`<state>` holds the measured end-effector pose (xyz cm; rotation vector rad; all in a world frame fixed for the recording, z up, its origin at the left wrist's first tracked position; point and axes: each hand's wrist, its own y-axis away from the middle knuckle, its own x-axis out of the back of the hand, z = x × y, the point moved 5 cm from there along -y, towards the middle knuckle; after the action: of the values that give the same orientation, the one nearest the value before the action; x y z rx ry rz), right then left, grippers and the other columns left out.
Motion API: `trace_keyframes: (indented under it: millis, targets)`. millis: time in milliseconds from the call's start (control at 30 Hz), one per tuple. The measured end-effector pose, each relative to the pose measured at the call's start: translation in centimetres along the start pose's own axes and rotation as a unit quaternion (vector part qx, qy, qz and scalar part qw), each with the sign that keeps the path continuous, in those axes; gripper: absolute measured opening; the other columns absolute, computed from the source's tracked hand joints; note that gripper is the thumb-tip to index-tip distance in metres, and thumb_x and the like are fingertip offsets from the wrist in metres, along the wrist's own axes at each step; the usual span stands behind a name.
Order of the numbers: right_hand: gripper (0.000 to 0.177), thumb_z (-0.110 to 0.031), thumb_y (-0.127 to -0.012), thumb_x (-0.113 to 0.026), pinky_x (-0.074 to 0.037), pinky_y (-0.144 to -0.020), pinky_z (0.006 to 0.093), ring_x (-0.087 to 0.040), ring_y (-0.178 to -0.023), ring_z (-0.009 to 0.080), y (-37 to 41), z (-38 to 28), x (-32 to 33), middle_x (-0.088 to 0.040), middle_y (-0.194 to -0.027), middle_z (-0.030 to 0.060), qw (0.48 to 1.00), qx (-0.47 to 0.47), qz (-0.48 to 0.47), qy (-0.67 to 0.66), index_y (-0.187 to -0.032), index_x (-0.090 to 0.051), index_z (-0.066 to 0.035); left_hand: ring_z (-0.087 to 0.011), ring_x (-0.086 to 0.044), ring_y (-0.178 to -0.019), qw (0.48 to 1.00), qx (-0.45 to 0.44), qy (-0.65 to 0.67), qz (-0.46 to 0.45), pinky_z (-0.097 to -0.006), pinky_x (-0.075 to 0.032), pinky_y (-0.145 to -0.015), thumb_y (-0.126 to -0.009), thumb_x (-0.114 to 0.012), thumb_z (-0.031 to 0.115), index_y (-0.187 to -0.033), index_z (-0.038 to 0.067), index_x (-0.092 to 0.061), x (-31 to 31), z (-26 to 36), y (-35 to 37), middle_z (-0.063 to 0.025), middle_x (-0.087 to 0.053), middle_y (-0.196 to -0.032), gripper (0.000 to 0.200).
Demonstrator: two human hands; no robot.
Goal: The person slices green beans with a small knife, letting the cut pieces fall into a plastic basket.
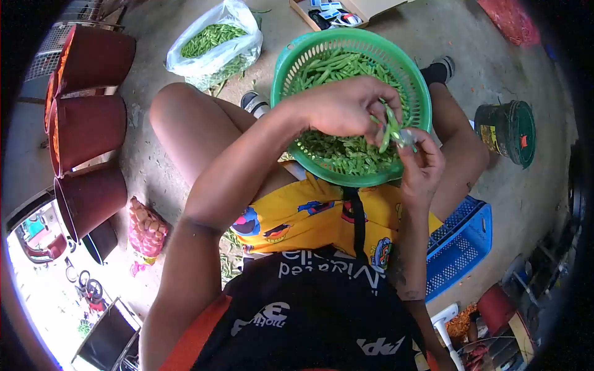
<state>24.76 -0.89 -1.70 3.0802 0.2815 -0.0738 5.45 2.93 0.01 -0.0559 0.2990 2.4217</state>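
Note:
Over the basket, my left hand [356, 106] is closed round a small bunch of slender green pods [391, 127], which look like beans or chillies. My right hand [424, 162] pinches at the lower end of the bunch with thumb and fingers. Something small and greyish [406, 137] shows at its fingertips, too blurred to name. Between my legs, a round green plastic basket [422, 93] with slotted walls rests close to my lap. Long pods [334, 67] lie at its far side, and shorter, duller pieces [346, 154] lie nearer me.
A clear plastic bag [238, 62] of green pieces stands beyond my left knee. Dark red buckets [93, 127] line the left, near a net bag of pinkish produce [146, 229]. At right are a blue crate [461, 247] and a dark lidded bucket [504, 133]. A cardboard box [371, 6] lies ahead.

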Motion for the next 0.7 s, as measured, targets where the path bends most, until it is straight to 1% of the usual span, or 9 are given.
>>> trace_keyframes:
  millis: [100, 233, 367, 433, 467, 500, 533, 567, 700]
  targets:
    - [0.014, 0.004, -0.101, -0.069, -0.053, -0.089, 0.0253, -0.067, -0.098, 0.0116, 0.0, 0.4, 0.5, -0.071, -0.106, 0.0059, 1.000, 0.011, -0.012, -0.004, -0.115, -0.070, 0.006, -0.0170, -0.073, -0.083, 0.997, -0.034, 0.012, 0.064, -0.0312, -0.055, -0.076, -0.081, -0.063, -0.007, -0.120, -0.006, -0.064, 2.2, -0.2, 0.4, -0.0139, -0.077, -0.092, 0.039]
    - [0.016, 0.005, -0.100, -0.069, -0.052, -0.089, 0.0244, -0.066, -0.098, 0.0106, 0.1, 0.6, 0.1, -0.070, -0.106, 0.0047, 1.000, -0.004, 0.009, -0.005, -0.115, -0.070, 0.006, -0.0146, -0.072, -0.091, 1.000, 0.012, -0.003, 0.013, -0.0286, -0.058, -0.082, -0.087, -0.067, -0.011, -0.126, -0.001, -0.059, 0.7, 0.4, 0.6, -0.0095, -0.073, -0.102, 0.041]
    - [0.013, 0.004, -0.098, -0.072, -0.052, -0.084, 0.0230, -0.066, -0.093, 0.0100, -0.3, 0.7, 0.6, -0.071, -0.099, 0.0033, 0.999, 0.018, 0.043, 0.003, -0.110, -0.072, 0.005, -0.0148, -0.072, -0.093, 0.999, 0.012, -0.033, 0.001, -0.0283, -0.058, -0.082, -0.085, -0.067, -0.012, -0.135, 0.000, -0.057, 0.1, 0.7, 0.7, -0.0094, -0.074, -0.101, 0.052]
    - [0.011, 0.003, -0.096, -0.074, -0.051, -0.080, 0.0225, -0.066, -0.092, 0.0090, -0.8, 1.2, 1.7, -0.071, -0.096, 0.0018, 0.997, -0.008, 0.054, 0.052, -0.107, -0.074, 0.003, -0.0213, -0.073, -0.092, 1.000, 0.001, 0.002, 0.018, -0.0326, -0.059, -0.083, -0.083, -0.069, -0.006, -0.135, -0.001, -0.059, 1.6, 0.8, 1.3, -0.0144, -0.074, -0.100, 0.053]
    - [0.010, 0.002, -0.095, -0.076, -0.050, -0.076, 0.0220, -0.065, -0.090, 0.0081, -0.8, 1.5, 2.3, -0.072, -0.094, 0.0003, 0.992, -0.035, 0.064, 0.101, -0.104, -0.075, 0.001, -0.0264, -0.073, -0.093, 0.975, 0.008, -0.199, 0.098, -0.0366, -0.059, -0.085, -0.081, -0.069, -0.003, -0.134, -0.001, -0.060, 2.9, 0.7, 1.8, -0.0177, -0.074, -0.101, 0.053]
    - [0.010, 0.002, -0.095, -0.076, -0.050, -0.076, 0.0220, -0.065, -0.090, 0.0081, -0.9, 1.5, 2.5, -0.072, -0.094, 0.0003, 0.992, -0.034, 0.063, 0.100, -0.104, -0.075, 0.001, -0.0316, -0.074, -0.095, 0.903, 0.014, -0.393, 0.174, -0.0406, -0.059, -0.088, -0.079, -0.070, 0.001, -0.132, -0.001, -0.062, 4.1, 0.8, 2.2, -0.0211, -0.074, -0.102, 0.054]
    - [0.008, 0.000, -0.094, -0.078, -0.049, -0.073, 0.0225, -0.064, -0.089, 0.0073, -1.3, 1.2, 2.6, -0.072, -0.092, -0.0003, 0.983, -0.006, 0.066, 0.172, -0.102, -0.076, 0.000, -0.0393, -0.073, -0.100, 0.843, 0.057, -0.486, 0.223, -0.0469, -0.058, -0.092, -0.077, -0.069, 0.007, -0.132, 0.001, -0.064, 4.9, 0.3, 2.3, -0.0252, -0.073, -0.105, 0.056]
    - [0.008, -0.003, -0.093, -0.080, -0.048, -0.069, 0.0231, -0.063, -0.087, 0.0065, -1.5, 1.0, 2.6, -0.072, -0.090, -0.0009, 0.967, 0.021, 0.071, 0.242, -0.100, -0.077, -0.002, -0.0393, -0.073, -0.100, 0.842, 0.057, -0.487, 0.226, -0.0469, -0.058, -0.092, -0.077, -0.069, 0.007, -0.132, 0.001, -0.064, 5.2, -0.2, 2.5, -0.0252, -0.073, -0.105, 0.056]
    - [0.010, -0.006, -0.093, -0.079, -0.047, -0.067, 0.0245, -0.064, -0.083, 0.0079, -3.2, -0.8, 0.2, -0.074, -0.092, 0.0010, 0.965, 0.064, 0.077, 0.243, -0.103, -0.078, -0.004, -0.0364, -0.074, -0.106, 0.871, 0.045, -0.410, 0.268, -0.0466, -0.057, -0.091, -0.079, -0.064, 0.002, -0.131, 0.002, -0.067, 5.9, 1.4, 3.5, -0.0238, -0.074, -0.105, 0.052]
